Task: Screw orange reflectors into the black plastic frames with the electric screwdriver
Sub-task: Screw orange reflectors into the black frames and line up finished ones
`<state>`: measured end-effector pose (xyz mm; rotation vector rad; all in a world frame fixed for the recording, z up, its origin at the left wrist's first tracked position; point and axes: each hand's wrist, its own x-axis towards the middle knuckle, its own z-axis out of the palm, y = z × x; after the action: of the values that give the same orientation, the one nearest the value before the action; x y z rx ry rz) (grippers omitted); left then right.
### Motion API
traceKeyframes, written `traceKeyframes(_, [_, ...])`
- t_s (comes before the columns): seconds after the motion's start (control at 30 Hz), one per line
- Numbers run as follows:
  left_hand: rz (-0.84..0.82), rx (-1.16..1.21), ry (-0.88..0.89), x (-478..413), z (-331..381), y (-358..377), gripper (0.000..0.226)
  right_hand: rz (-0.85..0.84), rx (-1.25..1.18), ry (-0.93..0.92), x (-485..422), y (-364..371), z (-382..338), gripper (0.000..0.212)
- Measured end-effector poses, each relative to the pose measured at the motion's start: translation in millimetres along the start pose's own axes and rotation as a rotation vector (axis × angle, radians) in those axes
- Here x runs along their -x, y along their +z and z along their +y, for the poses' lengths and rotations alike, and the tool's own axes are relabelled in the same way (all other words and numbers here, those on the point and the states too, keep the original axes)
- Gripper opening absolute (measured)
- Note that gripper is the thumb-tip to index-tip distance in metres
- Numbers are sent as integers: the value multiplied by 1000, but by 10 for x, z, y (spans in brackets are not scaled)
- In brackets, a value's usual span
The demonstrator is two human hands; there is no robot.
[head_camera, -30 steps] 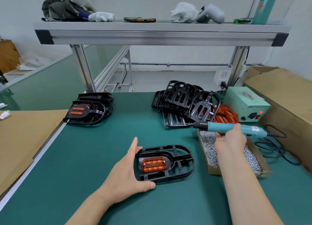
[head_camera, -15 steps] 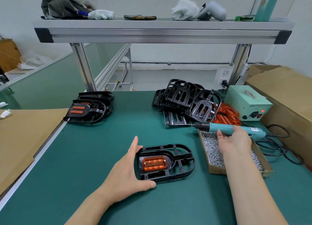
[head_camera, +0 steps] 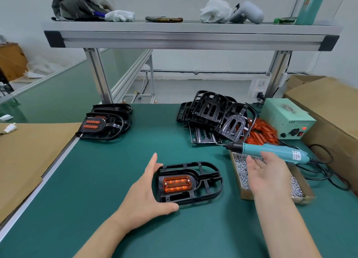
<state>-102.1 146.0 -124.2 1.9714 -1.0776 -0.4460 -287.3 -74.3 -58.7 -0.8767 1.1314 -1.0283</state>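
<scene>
Black finished frames [head_camera: 105, 124], each with its orange insert fitted, lie stacked at the far left of the desk [head_camera: 116, 180]. This is the likely destination for completed parts.

Your left hand [head_camera: 143, 192] has not moved. Thumb and forefinger bracket the left end of the frame [head_camera: 205, 180], which lies flat on the desk in front of you. The reflector [head_camera: 176, 184] is seated in its recess. Small bright spots show near two of its corners; whether these are driven screws cannot be told.

Your right hand [head_camera: 269, 172] is what has changed. Half a second ago it gripped the screwdriver [head_camera: 271, 151]; now its fingers are released and spread, palm turned up, holding nothing. The tool lies just beyond the hand, resting across the far edge of the box of screws [head_camera: 240, 170], tip pointing left.

Judgement: putting the tool down suggests either that driving on this frame is complete or that a screw must be picked first. Inspect the reflector before moving the frame to the stack. Empty frames [head_camera: 211, 112] and loose reflectors [head_camera: 259, 132] remain behind the box, so further units are pending.
</scene>
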Motion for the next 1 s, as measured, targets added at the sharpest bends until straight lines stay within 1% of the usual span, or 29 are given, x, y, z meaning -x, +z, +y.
traceKeyframes(0.03, [13,14,6,1,-1,-1,137,10,-3,11,-10,29,32,34])
traceKeyframes(0.07, [24,23,13,5,-3,-1,137,24,9,-25,-19,43,54,35])
traceKeyframes(0.1, [34,30,22,4,-4,1,136,65,-33,-39,0,22,83,35])
traceKeyframes(0.17, [47,46,33,6,-6,2,134,29,-59,-105,11,-43,145,27])
traceKeyframes(0.23, [58,79,33,3,-17,-4,131,-19,-75,-131,70,-35,134,12])
traceKeyframes(0.27, [64,110,29,-1,-30,-5,129,-58,-136,-126,90,-14,123,11])
traceKeyframes(0.3, [68,158,23,-6,-46,-9,128,-79,-179,-145,119,37,145,19])
traceKeyframes(0.33, [73,222,12,-13,-60,-15,126,-109,-200,-176,178,111,156,31])
traceKeyframes(0.37, [80,296,-2,-23,-74,-22,125,-154,-226,-181,210,159,171,41])
traceKeyframes(0.4, [92,372,-16,-33,-89,-32,123,-201,-193,-180,246,208,190,47])
traceKeyframes(0.47, [130,517,-43,-50,-97,-61,117,-282,-54,-212,294,276,250,50])
traceKeyframes(0.53, [151,617,-53,-65,-97,-90,106,-379,18,-192,331,328,326,51])
traceKeyframes(0.63, [133,682,-52,-71,-102,-119,88,-571,126,-89,405,469,494,50])
traceKeyframes(0.73, [128,707,-63,-53,-100,-129,78,-751,211,0,482,655,673,51])
traceKeyframes(0.8, [126,681,-54,-34,-93,-129,71,-852,244,28,515,766,739,47])
traceKeyframes(0.87, [112,653,-31,-31,-90,-125,68,-920,280,-1,522,862,752,33])
traceKeyframes(0.93, [114,663,-8,-33,-75,-123,68,-920,271,-42,506,939,740,22])
traceKeyframes(1.0, [124,742,-9,-39,-40,-127,70,-919,244,-71,478,999,729,15])
